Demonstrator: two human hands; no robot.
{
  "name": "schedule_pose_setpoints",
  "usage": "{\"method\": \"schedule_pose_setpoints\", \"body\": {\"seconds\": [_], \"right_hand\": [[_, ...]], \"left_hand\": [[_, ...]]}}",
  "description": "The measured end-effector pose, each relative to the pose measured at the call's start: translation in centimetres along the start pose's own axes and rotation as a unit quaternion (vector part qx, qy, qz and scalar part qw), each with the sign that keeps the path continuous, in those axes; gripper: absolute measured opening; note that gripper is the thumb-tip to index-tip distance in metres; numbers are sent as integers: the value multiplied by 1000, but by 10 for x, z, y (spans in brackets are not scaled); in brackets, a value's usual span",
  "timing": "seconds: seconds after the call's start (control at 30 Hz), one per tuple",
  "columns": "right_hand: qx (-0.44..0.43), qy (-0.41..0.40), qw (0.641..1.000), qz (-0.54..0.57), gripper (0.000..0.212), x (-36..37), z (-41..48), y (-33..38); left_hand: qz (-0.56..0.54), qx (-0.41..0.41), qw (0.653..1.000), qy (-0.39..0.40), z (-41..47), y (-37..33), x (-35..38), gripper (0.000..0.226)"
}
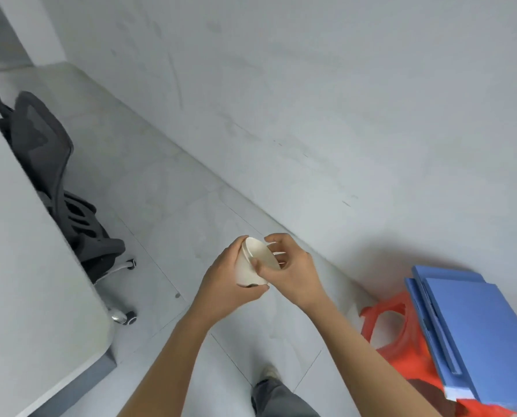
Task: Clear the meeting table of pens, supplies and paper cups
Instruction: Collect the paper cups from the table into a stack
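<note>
Nested white paper cups (255, 263) held for carrying.
Left hand (227, 281) fingers wrap the stack; right hand (290, 272) thumb and fingers pinch its rim, steadying it.

Tiled floor (167, 188) — office chair (70, 188), red stool (392, 323)

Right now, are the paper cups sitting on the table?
No, both hands, left hand and right hand, hold the paper cups above the floor.
</note>
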State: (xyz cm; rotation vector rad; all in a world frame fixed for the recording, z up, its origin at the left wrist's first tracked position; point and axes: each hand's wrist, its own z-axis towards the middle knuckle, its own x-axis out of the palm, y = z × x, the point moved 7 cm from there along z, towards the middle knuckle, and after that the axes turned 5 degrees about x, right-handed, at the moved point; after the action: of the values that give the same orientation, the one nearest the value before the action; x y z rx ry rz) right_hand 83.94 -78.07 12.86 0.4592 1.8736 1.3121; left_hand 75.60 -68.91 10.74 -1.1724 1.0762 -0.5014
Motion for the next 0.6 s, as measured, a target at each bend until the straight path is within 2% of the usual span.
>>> {"method": "schedule_pose_setpoints", "body": {"seconds": [0.3, 0.43, 0.6], "right_hand": [[-33, 131, 991, -15, 33, 8, 121, 9], [-45, 180, 983, -21, 31, 39, 164, 13], [-80, 259, 962, -24, 31, 104, 222, 48]], "left_hand": [[2, -80, 995, -67, 87, 13, -20, 60], [-26, -150, 984, -91, 101, 42, -45, 61], [-16, -172, 970, -173, 131, 74, -105, 64]]}}
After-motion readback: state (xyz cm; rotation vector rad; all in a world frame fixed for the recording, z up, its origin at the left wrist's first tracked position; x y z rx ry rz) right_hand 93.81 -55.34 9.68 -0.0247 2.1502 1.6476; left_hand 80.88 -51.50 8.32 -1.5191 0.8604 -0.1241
